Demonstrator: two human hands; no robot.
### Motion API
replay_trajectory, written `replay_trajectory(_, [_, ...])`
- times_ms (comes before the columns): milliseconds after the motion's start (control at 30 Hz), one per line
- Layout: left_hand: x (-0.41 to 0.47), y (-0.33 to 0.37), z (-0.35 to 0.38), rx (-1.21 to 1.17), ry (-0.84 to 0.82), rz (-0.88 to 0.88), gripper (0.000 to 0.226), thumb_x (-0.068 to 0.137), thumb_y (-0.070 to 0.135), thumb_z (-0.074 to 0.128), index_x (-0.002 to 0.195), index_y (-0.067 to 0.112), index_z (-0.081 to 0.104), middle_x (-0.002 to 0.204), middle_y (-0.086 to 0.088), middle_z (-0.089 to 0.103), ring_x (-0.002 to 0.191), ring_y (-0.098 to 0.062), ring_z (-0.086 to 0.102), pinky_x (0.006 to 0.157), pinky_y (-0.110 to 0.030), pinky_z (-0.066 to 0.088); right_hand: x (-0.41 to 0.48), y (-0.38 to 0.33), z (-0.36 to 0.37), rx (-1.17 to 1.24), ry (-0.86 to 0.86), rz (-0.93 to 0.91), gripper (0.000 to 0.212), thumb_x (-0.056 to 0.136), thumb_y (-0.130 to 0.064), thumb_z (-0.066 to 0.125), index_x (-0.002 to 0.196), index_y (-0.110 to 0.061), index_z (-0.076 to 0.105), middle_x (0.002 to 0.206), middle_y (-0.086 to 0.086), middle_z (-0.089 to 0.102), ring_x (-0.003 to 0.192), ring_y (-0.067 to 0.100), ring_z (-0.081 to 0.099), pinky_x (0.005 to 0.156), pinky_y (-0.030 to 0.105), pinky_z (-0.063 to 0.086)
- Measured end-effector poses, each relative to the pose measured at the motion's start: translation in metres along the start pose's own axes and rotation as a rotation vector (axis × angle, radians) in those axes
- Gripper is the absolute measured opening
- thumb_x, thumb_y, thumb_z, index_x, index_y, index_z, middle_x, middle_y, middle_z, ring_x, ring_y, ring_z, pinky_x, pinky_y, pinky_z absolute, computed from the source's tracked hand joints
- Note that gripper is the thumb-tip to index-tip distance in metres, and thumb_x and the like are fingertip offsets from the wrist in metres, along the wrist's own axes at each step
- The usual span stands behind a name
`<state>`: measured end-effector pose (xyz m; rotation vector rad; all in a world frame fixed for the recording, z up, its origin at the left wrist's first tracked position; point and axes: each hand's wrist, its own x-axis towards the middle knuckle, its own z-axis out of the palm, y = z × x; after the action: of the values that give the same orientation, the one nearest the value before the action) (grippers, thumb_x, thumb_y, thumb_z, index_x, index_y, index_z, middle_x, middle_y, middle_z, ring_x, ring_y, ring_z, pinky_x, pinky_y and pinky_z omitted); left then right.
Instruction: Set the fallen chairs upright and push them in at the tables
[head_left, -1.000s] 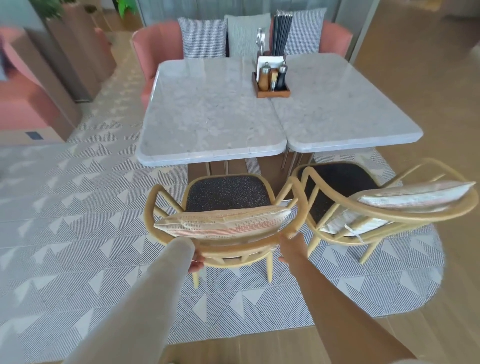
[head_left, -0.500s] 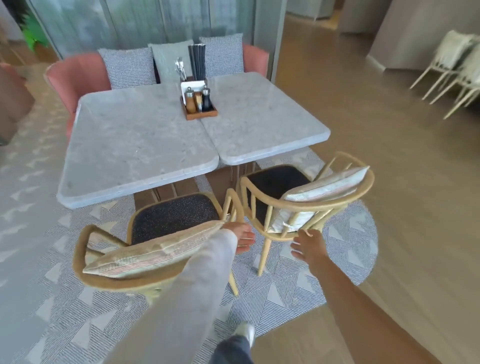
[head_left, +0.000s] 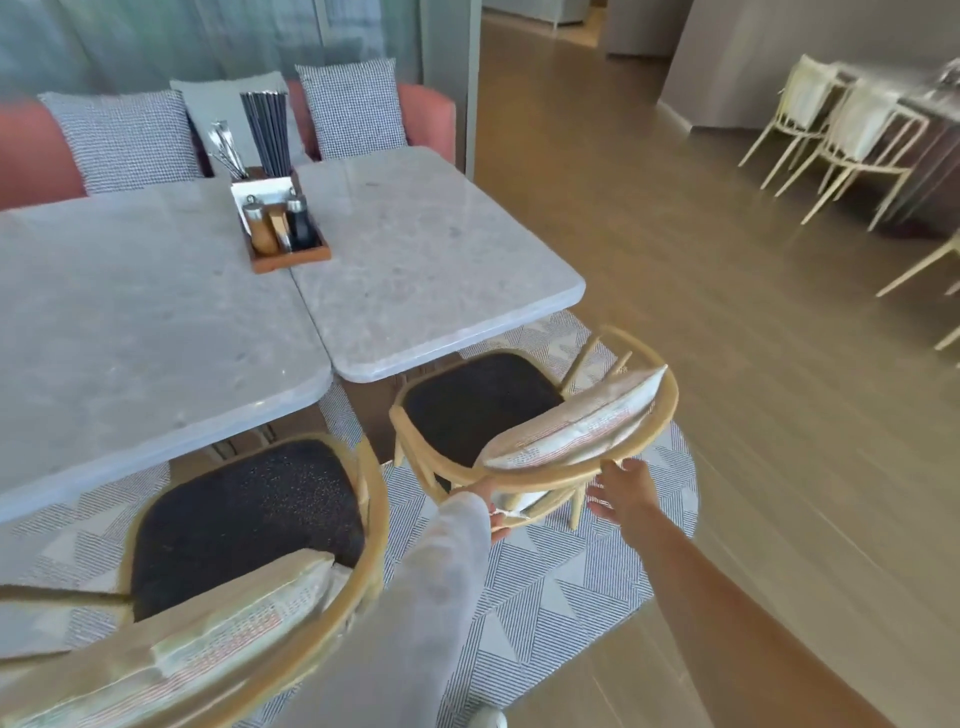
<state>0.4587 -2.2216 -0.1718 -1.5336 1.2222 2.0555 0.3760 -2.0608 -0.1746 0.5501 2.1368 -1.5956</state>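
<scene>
Two rattan chairs with dark seats and striped back cushions stand upright on the rug. The left chair (head_left: 244, 525) is close below me, its seat partly under the left marble table (head_left: 130, 312). The right chair (head_left: 478, 405) sits angled at the right marble table (head_left: 426, 270), with only its seat's front edge under the top. My right hand (head_left: 621, 493) has its fingers apart, fingertips at that chair's curved back rail. My left hand (head_left: 493, 512) is low behind the same backrest, mostly hidden by my grey sleeve, so its grip is unclear.
A wooden caddy (head_left: 285, 244) with shakers, cutlery and menus stands where the tables meet. A pink sofa (head_left: 426, 114) with checked cushions lines the far side. Pale chairs (head_left: 852, 135) stand at another table far right. Wood floor lies to the right of the patterned rug (head_left: 545, 582).
Both hands have left the left chair's backrest and moved right to the back of the right chair. I have stepped right and closer, so the left chair now sits at the lower left.
</scene>
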Motion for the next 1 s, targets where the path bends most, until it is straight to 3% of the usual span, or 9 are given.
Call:
replay_trajectory(200, [0.026, 0.018, 0.031, -0.089, 0.069, -0.102, 0.06, 0.087, 0.032, 0.064, 0.134, 0.006, 0.038, 0.128, -0.019, 0.05, 0.111, -0.035, 0.056, 0.084, -0.043, 0.056, 0.054, -0.01, -0.01, -0.077, 0.066, 0.076, 0.039, 0.091, -0.011, 0.052, 0.129, -0.005, 0.043, 0.09, 0.007, 0.056, 0.076, 0.02, 0.055, 0.055, 0.033, 0.053])
replay_trajectory(300, [0.035, 0.027, 0.043, -0.152, 0.129, -0.138, 0.064, 0.085, 0.033, 0.066, 0.136, 0.01, 0.036, 0.123, -0.017, 0.05, 0.113, -0.032, 0.054, 0.092, -0.043, 0.052, 0.087, -0.019, -0.019, -0.094, 0.071, 0.148, 0.035, 0.087, -0.009, 0.055, 0.121, -0.005, 0.047, 0.085, 0.007, 0.055, 0.073, 0.018, 0.053, 0.058, 0.034, 0.054])
replay_trajectory(400, [0.046, 0.029, 0.055, -0.247, 0.228, -0.151, 0.063, 0.082, 0.032, 0.07, 0.131, 0.009, 0.038, 0.111, -0.014, 0.053, 0.114, -0.031, 0.052, 0.097, -0.043, 0.049, 0.115, -0.026, -0.027, -0.127, 0.063, 0.207, 0.037, 0.09, -0.015, 0.055, 0.126, -0.005, 0.048, 0.098, 0.013, 0.06, 0.079, 0.023, 0.057, 0.066, 0.038, 0.055])
replay_trajectory(567, [0.06, 0.018, 0.084, -0.485, 0.394, -0.047, 0.073, 0.079, 0.015, 0.073, 0.137, 0.018, 0.027, 0.121, -0.015, 0.053, 0.114, -0.036, 0.053, 0.085, -0.054, 0.052, 0.15, -0.038, -0.037, -0.157, 0.031, 0.226, 0.056, 0.092, -0.019, 0.059, 0.14, -0.004, 0.034, 0.116, 0.02, 0.053, 0.097, 0.032, 0.054, 0.076, 0.046, 0.054])
replay_trajectory(767, [0.054, -0.014, 0.14, -0.505, 0.331, 0.063, 0.049, 0.092, 0.012, 0.056, 0.137, 0.002, 0.038, 0.079, -0.013, 0.056, 0.072, -0.028, 0.063, 0.064, -0.037, 0.059, 0.162, -0.04, -0.056, -0.137, -0.116, 0.295, 0.067, 0.093, -0.005, 0.056, 0.149, -0.01, 0.02, 0.127, 0.02, 0.048, 0.117, 0.04, 0.052, 0.077, 0.049, 0.054])
replay_trajectory(833, [0.053, -0.008, 0.159, -0.686, 0.365, 0.004, 0.049, 0.092, 0.016, 0.057, 0.136, 0.009, 0.037, 0.075, -0.013, 0.059, 0.069, -0.028, 0.064, 0.071, -0.032, 0.057, 0.165, -0.039, -0.063, -0.148, -0.25, 0.31, 0.054, 0.097, -0.004, 0.048, 0.147, -0.006, 0.027, 0.116, 0.018, 0.052, 0.111, 0.039, 0.057, 0.08, 0.047, 0.055])
replay_trajectory(900, [0.053, 0.001, 0.168, -0.727, 0.375, -0.028, 0.049, 0.091, 0.025, 0.058, 0.135, 0.014, 0.041, 0.079, -0.008, 0.061, 0.054, -0.023, 0.062, 0.054, -0.018, 0.055, 0.171, -0.035, -0.065, -0.175, -0.298, 0.317, 0.038, 0.103, -0.008, 0.038, 0.14, 0.001, 0.036, 0.098, 0.016, 0.059, 0.087, 0.03, 0.064, 0.079, 0.041, 0.054])
replay_trajectory(967, [0.058, 0.004, 0.167, -0.695, 0.433, -0.052, 0.048, 0.089, 0.029, 0.062, 0.134, 0.018, 0.047, 0.093, -0.003, 0.066, 0.052, -0.018, 0.052, 0.028, -0.013, 0.039, 0.172, -0.033, -0.064, -0.188, -0.251, 0.277, 0.035, 0.104, -0.011, 0.035, 0.136, 0.004, 0.041, 0.098, 0.023, 0.066, 0.065, 0.027, 0.066, 0.056, 0.034, 0.058])
replay_trajectory(1000, [0.058, 0.005, 0.165, -0.682, 0.439, -0.064, 0.046, 0.089, 0.028, 0.062, 0.132, 0.019, 0.049, 0.094, 0.0, 0.066, 0.062, -0.018, 0.05, 0.04, -0.009, 0.044, 0.174, -0.032, -0.062, -0.202, -0.229, 0.237, 0.038, 0.102, -0.01, 0.041, 0.137, 0.003, 0.04, 0.103, 0.026, 0.067, 0.056, 0.025, 0.066, 0.042, 0.028, 0.053])
